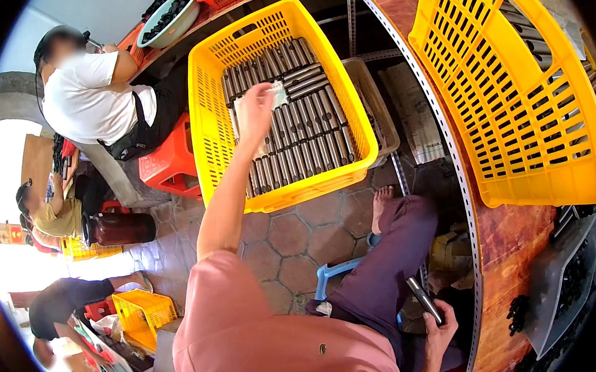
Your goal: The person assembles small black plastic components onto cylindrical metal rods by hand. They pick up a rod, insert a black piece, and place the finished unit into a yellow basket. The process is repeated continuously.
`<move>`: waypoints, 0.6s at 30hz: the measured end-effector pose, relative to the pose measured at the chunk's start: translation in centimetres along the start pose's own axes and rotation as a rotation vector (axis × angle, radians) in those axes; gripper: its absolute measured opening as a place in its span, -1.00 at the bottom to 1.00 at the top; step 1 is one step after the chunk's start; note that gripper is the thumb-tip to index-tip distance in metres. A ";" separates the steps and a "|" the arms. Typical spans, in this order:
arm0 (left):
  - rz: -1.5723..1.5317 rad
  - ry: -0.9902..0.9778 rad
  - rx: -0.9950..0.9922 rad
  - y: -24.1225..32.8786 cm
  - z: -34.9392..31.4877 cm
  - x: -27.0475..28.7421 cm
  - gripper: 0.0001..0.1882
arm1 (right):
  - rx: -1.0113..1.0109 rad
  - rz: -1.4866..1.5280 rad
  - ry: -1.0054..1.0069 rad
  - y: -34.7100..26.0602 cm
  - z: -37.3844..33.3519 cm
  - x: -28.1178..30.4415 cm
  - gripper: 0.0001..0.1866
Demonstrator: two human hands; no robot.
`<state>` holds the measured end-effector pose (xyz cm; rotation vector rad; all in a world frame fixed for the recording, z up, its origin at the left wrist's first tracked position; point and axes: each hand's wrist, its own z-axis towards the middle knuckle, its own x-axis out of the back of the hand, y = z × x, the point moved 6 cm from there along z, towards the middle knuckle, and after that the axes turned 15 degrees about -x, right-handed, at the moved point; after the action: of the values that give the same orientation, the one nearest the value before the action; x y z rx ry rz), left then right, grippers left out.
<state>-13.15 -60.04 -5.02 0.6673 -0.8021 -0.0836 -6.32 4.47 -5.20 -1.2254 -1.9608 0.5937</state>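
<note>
On my feed, a yellow crate [325, 184] fills the middle, packed with rows of metal tubes [297, 120], most lying lengthwise and a few crosswise toward its right wall. A grey bin [385, 131] sits just beside that wall, and a red stool [172, 164] stands off the left one, near a co-worker in a white shirt [91, 97]. Over on the right, a second yellow crate [519, 184] stands tilted along the left edge of the marbled red desk [506, 247], blocking part of my view of the tubes behind it. Nearer the desk's bottom end I see a grey tray [561, 288] with small black parts.

Now the hands: the left hand [257, 113] is over the tubes, its forearm crossing the crate's near left corner. Its fingers are loosely bent, beside a pale sheet [280, 94]; I can't tell whether they pinch it. The right hand [441, 329], well apart by the desk's left edge, is closed around the lower end of one dark tube [423, 298], held tilted.
</note>
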 end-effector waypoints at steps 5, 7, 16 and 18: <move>-0.512 -0.698 -0.660 26.2 -10.8 -1.1 -0.65 | 0.315 -0.233 -0.126 -8.2 -0.1 -4.1 -0.63; -0.487 -0.975 -0.817 29.3 -17.8 -2.7 -0.45 | 0.417 -0.271 -0.183 -10.5 -0.6 -5.6 -0.64; -0.521 -0.909 -0.621 29.1 -19.7 -0.1 -0.59 | 0.574 -0.186 -0.213 -12.5 -1.4 -7.9 -0.42; -0.458 -0.833 -0.431 26.8 -15.5 1.8 -0.59 | 0.491 -0.117 -0.202 -12.4 -1.1 -7.2 -0.43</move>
<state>-5.93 -31.21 3.92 0.3761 -1.3574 -0.9737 -10.43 -7.42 1.73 -0.7641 -1.8757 1.0943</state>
